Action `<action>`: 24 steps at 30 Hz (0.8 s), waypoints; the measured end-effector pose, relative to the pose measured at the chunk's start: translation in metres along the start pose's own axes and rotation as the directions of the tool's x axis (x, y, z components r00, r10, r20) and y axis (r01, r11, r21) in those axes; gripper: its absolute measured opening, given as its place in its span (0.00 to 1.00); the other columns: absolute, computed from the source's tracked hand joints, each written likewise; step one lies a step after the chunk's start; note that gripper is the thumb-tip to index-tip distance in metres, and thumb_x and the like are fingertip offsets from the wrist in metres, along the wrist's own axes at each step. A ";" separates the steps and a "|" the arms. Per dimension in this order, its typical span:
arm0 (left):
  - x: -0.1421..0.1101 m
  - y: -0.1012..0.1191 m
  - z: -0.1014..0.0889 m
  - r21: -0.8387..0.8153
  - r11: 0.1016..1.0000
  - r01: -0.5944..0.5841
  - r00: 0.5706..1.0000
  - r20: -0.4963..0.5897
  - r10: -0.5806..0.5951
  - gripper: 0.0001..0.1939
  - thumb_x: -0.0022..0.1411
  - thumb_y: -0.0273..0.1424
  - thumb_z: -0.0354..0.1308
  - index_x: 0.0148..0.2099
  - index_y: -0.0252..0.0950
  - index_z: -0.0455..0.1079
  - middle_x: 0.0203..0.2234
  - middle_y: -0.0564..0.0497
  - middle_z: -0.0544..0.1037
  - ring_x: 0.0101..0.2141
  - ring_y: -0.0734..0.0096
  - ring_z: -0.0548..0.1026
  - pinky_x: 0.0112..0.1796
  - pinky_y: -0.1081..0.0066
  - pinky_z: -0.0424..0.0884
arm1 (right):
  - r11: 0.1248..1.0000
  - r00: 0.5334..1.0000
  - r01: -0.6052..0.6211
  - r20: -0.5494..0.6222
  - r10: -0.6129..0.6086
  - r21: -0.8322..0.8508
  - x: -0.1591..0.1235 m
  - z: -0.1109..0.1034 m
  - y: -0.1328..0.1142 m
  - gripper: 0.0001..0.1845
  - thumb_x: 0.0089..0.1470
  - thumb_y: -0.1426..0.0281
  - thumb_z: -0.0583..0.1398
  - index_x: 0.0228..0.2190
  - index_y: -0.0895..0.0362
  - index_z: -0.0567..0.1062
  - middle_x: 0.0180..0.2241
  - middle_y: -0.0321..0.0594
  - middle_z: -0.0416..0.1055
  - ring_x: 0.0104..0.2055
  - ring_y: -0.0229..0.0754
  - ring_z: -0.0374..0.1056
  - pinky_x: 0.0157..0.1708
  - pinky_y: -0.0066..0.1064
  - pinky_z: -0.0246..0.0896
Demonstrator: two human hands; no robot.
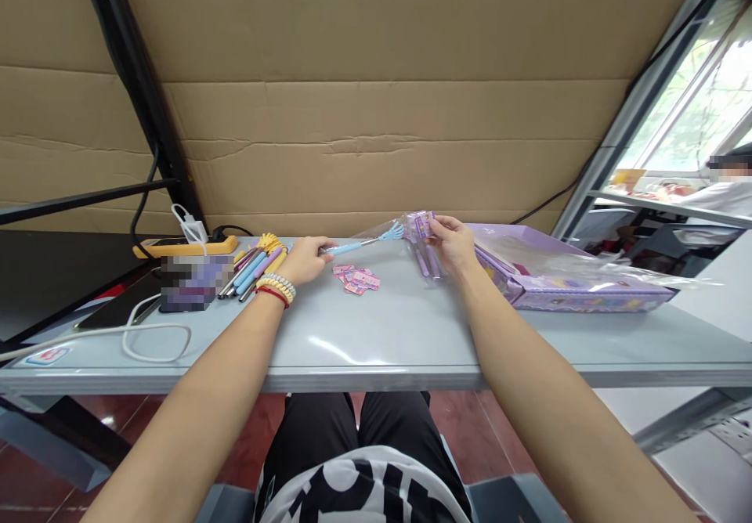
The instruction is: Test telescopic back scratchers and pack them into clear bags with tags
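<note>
My left hand (311, 260) is closed on the handle of a light blue back scratcher (346, 248), whose thin metal shaft and fingered head point right. Clear film shows around that head. Pinched in my right hand (453, 243) is the pink-and-purple top of a clear plastic bag (421, 229). Purple sticks (428, 261) hang below it, seemingly behind the film. Several small pink cards (356, 279) lie on the table between my hands. Beside my left wrist rests a bundle of coloured handles with yellow fingered heads (258, 263).
A purple open box (587, 297) with clear plastic bags stands to the right. On the left are a phone (188, 296), a white cable (156, 358) and a yellow-orange power strip (220, 247). Cardboard (376, 116) closes off the back; metal posts flank the table (388, 343).
</note>
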State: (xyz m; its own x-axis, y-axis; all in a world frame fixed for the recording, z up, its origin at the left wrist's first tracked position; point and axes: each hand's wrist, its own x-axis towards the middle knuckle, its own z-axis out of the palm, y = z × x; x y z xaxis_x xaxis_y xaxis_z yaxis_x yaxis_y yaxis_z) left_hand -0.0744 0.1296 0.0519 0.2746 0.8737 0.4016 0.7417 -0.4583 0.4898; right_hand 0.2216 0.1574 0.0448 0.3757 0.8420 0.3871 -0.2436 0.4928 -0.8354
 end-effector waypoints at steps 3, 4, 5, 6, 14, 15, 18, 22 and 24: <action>0.001 -0.001 0.000 -0.002 1.000 -0.001 1.000 -0.009 0.001 0.17 0.56 0.28 0.55 0.48 0.35 0.75 0.37 0.48 0.80 0.37 0.65 0.76 0.43 0.69 0.70 | 1.000 1.000 -0.001 -0.021 0.001 0.015 0.000 0.001 -0.001 0.20 0.25 0.66 0.72 0.23 0.58 0.73 0.21 0.34 0.71 0.24 0.35 0.66 0.19 0.26 0.63; 0.001 -0.001 0.000 0.000 1.000 0.000 1.000 -0.011 0.000 0.17 0.56 0.28 0.55 0.48 0.35 0.75 0.37 0.48 0.80 0.37 0.65 0.76 0.43 0.68 0.69 | 1.000 1.000 -0.004 -0.030 0.004 0.016 0.000 0.001 -0.002 0.19 0.25 0.67 0.72 0.23 0.58 0.72 0.21 0.34 0.72 0.23 0.35 0.66 0.19 0.26 0.63; 0.001 -0.001 0.000 0.002 1.000 0.000 1.000 -0.012 0.000 0.17 0.56 0.28 0.55 0.48 0.35 0.75 0.38 0.48 0.80 0.37 0.65 0.76 0.43 0.68 0.69 | 1.000 0.999 -0.007 -0.037 0.008 0.015 0.000 0.001 -0.002 0.19 0.25 0.67 0.72 0.23 0.57 0.72 0.21 0.33 0.72 0.22 0.34 0.65 0.18 0.26 0.63; 0.001 -0.001 0.001 0.005 1.000 0.000 1.000 -0.013 0.000 0.17 0.56 0.28 0.55 0.48 0.35 0.75 0.38 0.48 0.80 0.37 0.65 0.76 0.44 0.68 0.69 | 1.000 0.999 -0.010 -0.042 0.010 0.013 0.000 0.001 -0.003 0.19 0.25 0.67 0.72 0.23 0.57 0.72 0.21 0.33 0.71 0.22 0.34 0.65 0.18 0.26 0.63; 0.001 0.000 0.000 0.010 1.000 -0.003 1.000 -0.017 0.003 0.17 0.55 0.29 0.54 0.47 0.35 0.75 0.37 0.48 0.80 0.37 0.65 0.76 0.44 0.68 0.70 | 0.998 0.999 0.040 -0.031 -0.042 -0.044 0.000 -0.001 -0.002 0.20 0.27 0.65 0.71 0.25 0.57 0.72 0.22 0.33 0.71 0.24 0.35 0.65 0.20 0.27 0.64; 0.001 0.000 0.000 0.007 1.000 -0.003 1.000 -0.016 0.003 0.17 0.55 0.29 0.54 0.47 0.35 0.75 0.37 0.48 0.80 0.37 0.65 0.76 0.44 0.68 0.70 | 0.997 0.998 0.054 -0.024 -0.055 -0.060 0.001 -0.002 -0.001 0.20 0.28 0.64 0.70 0.25 0.56 0.71 0.23 0.33 0.71 0.24 0.35 0.65 0.20 0.27 0.64; 0.001 0.000 -0.001 0.006 1.000 0.003 1.000 -0.015 -0.003 0.17 0.55 0.28 0.54 0.47 0.35 0.75 0.38 0.48 0.80 0.37 0.66 0.76 0.43 0.69 0.70 | 0.993 0.996 0.079 -0.020 -0.082 -0.090 0.004 -0.004 0.001 0.21 0.28 0.62 0.69 0.27 0.56 0.71 0.24 0.33 0.71 0.25 0.36 0.66 0.22 0.29 0.63; 0.001 0.001 -0.001 0.016 1.000 0.002 1.000 -0.015 -0.001 0.17 0.56 0.28 0.54 0.47 0.34 0.75 0.38 0.48 0.80 0.37 0.66 0.76 0.43 0.70 0.70 | 0.988 0.995 0.093 -0.019 -0.096 -0.126 0.003 -0.003 0.001 0.23 0.26 0.63 0.69 0.28 0.56 0.71 0.24 0.34 0.72 0.25 0.37 0.66 0.22 0.29 0.62; 0.001 0.001 -0.001 0.015 1.000 0.004 1.000 -0.017 -0.003 0.17 0.56 0.28 0.54 0.47 0.34 0.75 0.38 0.47 0.80 0.37 0.65 0.76 0.43 0.69 0.70 | 0.985 0.995 0.093 -0.006 -0.095 -0.142 0.001 -0.001 0.000 0.23 0.25 0.64 0.70 0.28 0.56 0.71 0.24 0.35 0.72 0.25 0.37 0.66 0.23 0.29 0.61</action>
State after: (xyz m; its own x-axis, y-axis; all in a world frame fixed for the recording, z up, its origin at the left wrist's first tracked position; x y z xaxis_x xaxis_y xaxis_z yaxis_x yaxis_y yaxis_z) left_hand -0.0740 0.1295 0.0534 0.2618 0.8723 0.4130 0.7516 -0.4527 0.4797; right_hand 0.2235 0.1582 0.0450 0.4025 0.7900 0.4624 -0.0778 0.5329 -0.8426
